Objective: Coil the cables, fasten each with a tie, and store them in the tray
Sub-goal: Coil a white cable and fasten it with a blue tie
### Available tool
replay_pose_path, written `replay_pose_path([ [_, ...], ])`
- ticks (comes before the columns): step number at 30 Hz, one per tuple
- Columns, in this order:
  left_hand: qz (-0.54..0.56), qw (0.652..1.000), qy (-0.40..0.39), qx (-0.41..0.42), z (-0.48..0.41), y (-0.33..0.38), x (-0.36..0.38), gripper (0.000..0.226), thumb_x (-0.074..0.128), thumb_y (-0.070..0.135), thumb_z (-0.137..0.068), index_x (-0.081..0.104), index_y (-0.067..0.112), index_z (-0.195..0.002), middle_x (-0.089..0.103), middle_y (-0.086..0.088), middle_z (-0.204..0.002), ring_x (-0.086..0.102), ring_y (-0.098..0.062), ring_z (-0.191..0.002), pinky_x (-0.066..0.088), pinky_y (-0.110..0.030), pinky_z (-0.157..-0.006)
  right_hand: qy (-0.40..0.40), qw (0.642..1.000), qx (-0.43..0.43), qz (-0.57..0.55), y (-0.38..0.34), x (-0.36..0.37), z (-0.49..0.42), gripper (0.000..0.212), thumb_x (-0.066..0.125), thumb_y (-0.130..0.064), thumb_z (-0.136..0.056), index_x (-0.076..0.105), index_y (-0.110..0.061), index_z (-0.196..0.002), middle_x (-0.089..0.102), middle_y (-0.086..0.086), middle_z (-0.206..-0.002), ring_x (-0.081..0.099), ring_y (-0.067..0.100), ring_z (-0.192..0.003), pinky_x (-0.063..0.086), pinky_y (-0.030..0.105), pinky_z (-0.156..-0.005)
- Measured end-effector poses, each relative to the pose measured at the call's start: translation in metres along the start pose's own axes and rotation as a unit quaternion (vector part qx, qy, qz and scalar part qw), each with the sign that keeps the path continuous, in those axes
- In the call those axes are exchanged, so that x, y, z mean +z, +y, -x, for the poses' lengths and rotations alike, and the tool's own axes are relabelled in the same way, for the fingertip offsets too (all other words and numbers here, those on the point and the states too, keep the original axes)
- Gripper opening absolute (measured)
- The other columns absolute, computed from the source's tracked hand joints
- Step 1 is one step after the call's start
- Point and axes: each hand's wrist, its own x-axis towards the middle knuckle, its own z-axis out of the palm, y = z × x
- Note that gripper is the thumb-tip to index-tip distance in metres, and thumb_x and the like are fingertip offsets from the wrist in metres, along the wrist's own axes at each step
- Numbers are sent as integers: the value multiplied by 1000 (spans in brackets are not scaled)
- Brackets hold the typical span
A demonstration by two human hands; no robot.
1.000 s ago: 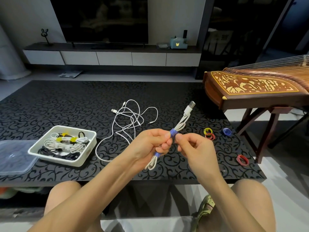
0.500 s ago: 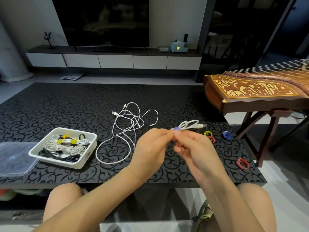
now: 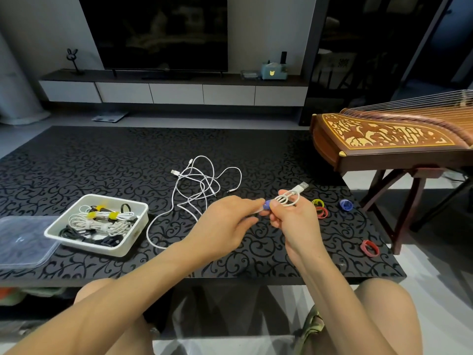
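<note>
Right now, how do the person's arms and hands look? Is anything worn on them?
Both forearms are bare as far as the picture shows, with no sleeves. The left hand and the right hand wear no gloves. I see no ring, watch or bracelet on them.

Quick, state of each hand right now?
Left hand: closed, pinching the blue tie on the coiled white cable.
Right hand: closed, gripping the same cable.

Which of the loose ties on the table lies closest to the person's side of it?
The red tie alone by the right front corner; the yellow tie, second red tie and blue tie lie farther back.
</note>
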Motion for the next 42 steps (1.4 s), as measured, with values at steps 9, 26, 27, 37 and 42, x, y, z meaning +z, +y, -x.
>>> replay_pose_path([
  [9, 254, 895, -2, -367, 20, -31, -22, 20, 62, 2, -88, 71, 19, -83, 73, -7, -72, 69, -22, -70, 57, -27, -68, -59, 984, -106, 133, 18, 50, -18, 31, 69, -13, -84, 57, -6, -111, 70, 3, -62, 56, 4, -47, 44, 18, -50],
  [26, 206, 586, 349, -702, 150, -181, -106, 12, 67, 14, -81, 63, 4, -86, 63, -17, -89, 61, -31, -92, 50, -41, -84, -179, 884, -178, 392, 72, 191, -4, 19, 53, -22, -93, 66, -11, -102, 70, 9, -89, 62, 28, -90, 47, 34, -79],
  [27, 184, 566, 366, -715, 156, -189, -105, 24, 66, 13, -82, 64, -6, -96, 64, -24, -95, 63, -35, -95, 51, -43, -84, -188, 881, -174, 397, 75, 189, -5, 18, 53, -20, -92, 67, -11, -99, 71, 8, -89, 63, 27, -90, 47, 35, -80],
  [37, -213, 677, -44, -703, 142, -198, -105, 11, 68, 18, -70, 62, 12, -76, 60, -7, -77, 57, -24, -73, 43, -27, -56, -210, 869, -140, 426, 92, 170, -18, 20, 49, -17, -93, 66, -10, -87, 70, 5, -77, 65, 21, -78, 51, 36, -76],
  [42, -362, 725, -121, -574, 133, -203, -103, 25, 61, 23, -77, 63, 12, -99, 58, -7, -102, 57, -25, -95, 40, -28, -63, -140, 855, -147, 478, 95, 147, -37, 19, 48, -20, -93, 66, -16, -89, 69, 2, -79, 63, 23, -79, 49, 34, -73],
])
